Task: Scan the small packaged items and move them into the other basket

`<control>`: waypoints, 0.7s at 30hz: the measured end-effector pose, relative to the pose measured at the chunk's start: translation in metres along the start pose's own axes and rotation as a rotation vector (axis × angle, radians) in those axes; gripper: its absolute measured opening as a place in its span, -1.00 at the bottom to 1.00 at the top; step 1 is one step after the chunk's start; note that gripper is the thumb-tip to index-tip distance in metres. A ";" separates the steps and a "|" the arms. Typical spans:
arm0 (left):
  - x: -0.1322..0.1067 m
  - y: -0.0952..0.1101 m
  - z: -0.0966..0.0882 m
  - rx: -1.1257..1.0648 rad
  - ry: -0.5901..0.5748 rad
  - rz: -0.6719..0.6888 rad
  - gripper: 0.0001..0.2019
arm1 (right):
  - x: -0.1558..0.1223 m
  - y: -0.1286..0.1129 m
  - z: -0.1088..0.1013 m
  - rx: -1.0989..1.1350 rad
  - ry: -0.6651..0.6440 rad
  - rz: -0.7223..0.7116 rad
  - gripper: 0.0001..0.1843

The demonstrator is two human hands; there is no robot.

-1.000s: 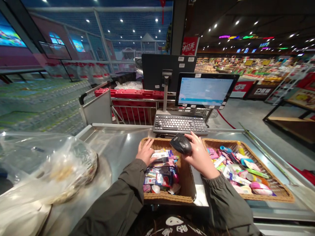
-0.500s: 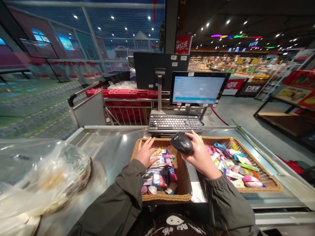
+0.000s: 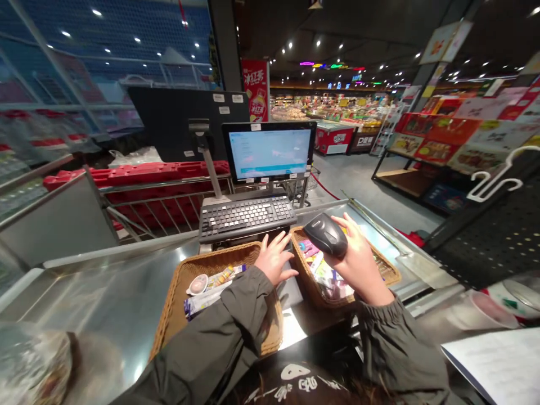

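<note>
My right hand (image 3: 363, 261) grips a black handheld barcode scanner (image 3: 325, 234), whose head points away to the left. Below it, the right wicker basket (image 3: 307, 277) holds a heap of small colourful snack packets (image 3: 333, 280); the hand and scanner hide part of it. My left hand (image 3: 273, 260) hovers with spread fingers at the right edge of the left wicker basket (image 3: 167, 306), holding nothing. In that basket lie a small round cup (image 3: 197, 284), a yellow-patterned packet (image 3: 223, 276) and a white and purple packet (image 3: 192, 306). My left sleeve covers the rest of its contents.
Behind the baskets stand a keyboard (image 3: 248, 215) and a lit monitor (image 3: 270, 152). A clear plastic bag (image 3: 31, 360) lies on the metal counter (image 3: 113, 292) at left. On the right are a paper sheet (image 3: 502, 360) and a translucent cup (image 3: 485, 309).
The view has turned right. My left hand has moved from over the left basket's packets to its right edge. My right hand has carried the scanner over the right basket.
</note>
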State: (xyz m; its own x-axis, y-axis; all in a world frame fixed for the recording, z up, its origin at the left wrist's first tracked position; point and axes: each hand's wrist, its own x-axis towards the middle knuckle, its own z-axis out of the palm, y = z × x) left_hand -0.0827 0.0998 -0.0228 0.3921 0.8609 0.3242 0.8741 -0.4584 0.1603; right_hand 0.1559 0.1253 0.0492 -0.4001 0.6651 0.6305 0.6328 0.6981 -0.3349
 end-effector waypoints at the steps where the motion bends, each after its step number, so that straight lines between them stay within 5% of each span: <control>1: 0.011 0.007 0.006 -0.011 -0.018 0.025 -0.58 | -0.001 0.006 -0.007 -0.011 0.017 0.022 -0.62; 10: 0.089 0.071 0.059 0.033 -0.196 0.225 -0.59 | -0.009 0.057 -0.046 -0.059 0.131 0.084 -0.46; 21: 0.130 0.108 0.126 0.064 -0.196 0.354 -0.78 | -0.008 0.096 -0.056 -0.093 0.119 0.082 -0.52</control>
State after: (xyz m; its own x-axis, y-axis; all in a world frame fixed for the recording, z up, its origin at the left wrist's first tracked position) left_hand 0.0985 0.1897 -0.0807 0.7136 0.6812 0.1638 0.6892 -0.7245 0.0108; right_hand 0.2569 0.1718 0.0512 -0.2669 0.6790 0.6839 0.7211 0.6115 -0.3257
